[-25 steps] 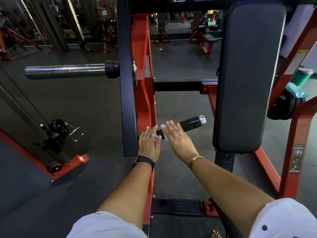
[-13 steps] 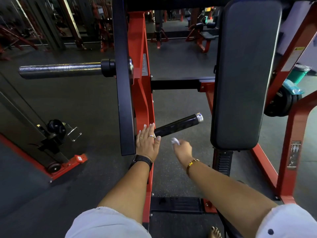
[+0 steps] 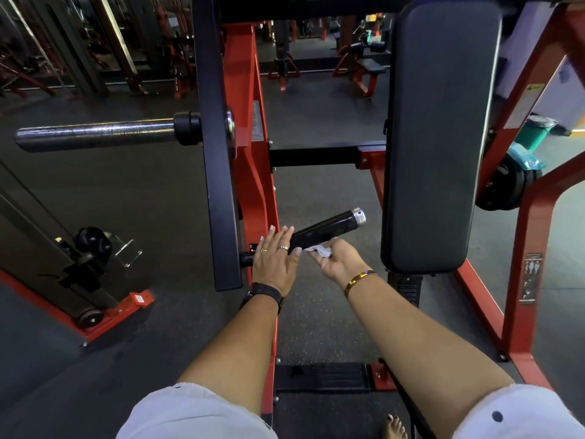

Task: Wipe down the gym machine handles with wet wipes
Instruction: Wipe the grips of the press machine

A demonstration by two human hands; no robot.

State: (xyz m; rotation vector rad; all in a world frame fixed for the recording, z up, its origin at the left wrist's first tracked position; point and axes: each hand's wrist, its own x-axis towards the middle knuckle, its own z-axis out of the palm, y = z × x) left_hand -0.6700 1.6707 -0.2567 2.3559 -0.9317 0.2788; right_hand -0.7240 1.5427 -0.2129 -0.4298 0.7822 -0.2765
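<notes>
At the centre of the frame, the black handle [image 3: 329,231] with its silver end cap slants up toward the right, jutting out from the red frame [image 3: 250,153] of the gym machine. The left hand [image 3: 273,258] lies flat over the handle's lower end, fingers straight, its grip wide. Just right of it, the right hand [image 3: 335,263] is turned palm up under the handle, its grip curled around a crumpled white wet wipe [image 3: 321,250]. The wipe sits at the handle's lower edge, beside the left fingertips; whether it touches the handle I cannot tell. A black watch [image 3: 262,294] is on the left wrist and a gold bangle [image 3: 359,280] on the right. A tall black back pad [image 3: 440,137] fills the right of the frame. At the left, a chrome weight sleeve [image 3: 95,134] sticks out. Black weight plates [image 3: 506,188] hang at the far right.
</notes>
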